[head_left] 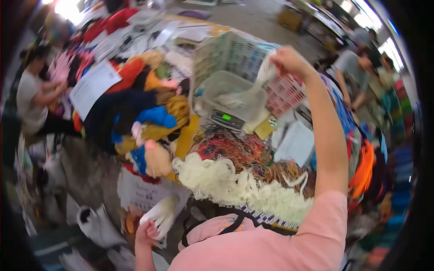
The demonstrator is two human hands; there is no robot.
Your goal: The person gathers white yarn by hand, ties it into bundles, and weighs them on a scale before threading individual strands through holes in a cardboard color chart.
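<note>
My right hand (pixel 289 63) is raised over the far right of the table, closed on white yarn (pixel 266 71) that hangs toward a clear plastic tub (pixel 233 97). The tub stands on a digital scale (pixel 227 118) with a lit green display. Low on the left, my left hand (pixel 148 232) is closed round a bundle of white yarn (pixel 162 214). Between my hands and nearer my body, cream yarn (pixel 226 180) lies in a long heap along the table's front edge.
Tangled thin reddish cords (pixel 235 147) lie behind the cream heap. Baskets (pixel 244 56) stand behind the tub. Colourful yarn (pixel 131 108) with a paper sheet (pixel 94 88) is piled left. White bags (pixel 97 226) are on the floor. People (pixel 36 92) are at left and right (pixel 355 72).
</note>
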